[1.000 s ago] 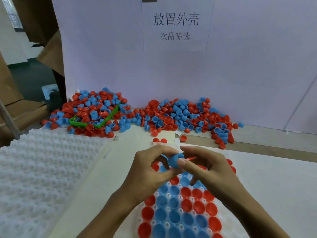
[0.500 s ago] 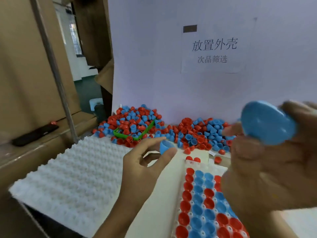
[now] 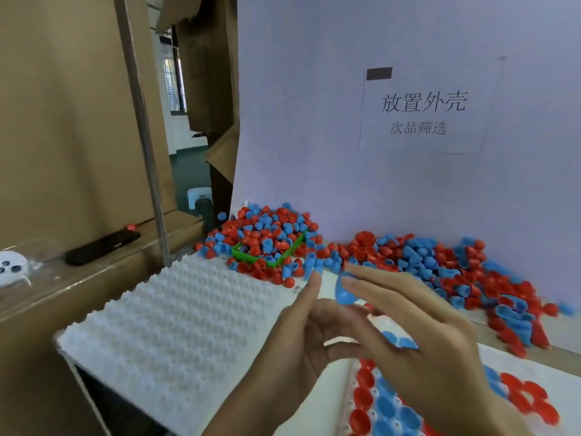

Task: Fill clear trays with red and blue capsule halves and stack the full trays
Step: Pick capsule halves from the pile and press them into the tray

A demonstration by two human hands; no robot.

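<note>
Behind everything, a pale lilac backboard (image 3: 345, 121) with loose red and blue plastic capsule halves (image 3: 440, 262) heaped below. Right hand (image 3: 418, 338) pinches one blue capsule half (image 3: 344, 294) in its fingers — left hand (image 3: 301, 338) sits relaxed, fingers empty — above the clear, part-filled tray (image 3: 386, 407).

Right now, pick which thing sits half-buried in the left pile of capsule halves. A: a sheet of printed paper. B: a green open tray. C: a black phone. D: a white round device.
B: the green open tray lies in the left pile of capsule halves, with red and blue pieces inside and around it; the black phone rests apart on the cardboard ledge to the left.
</note>
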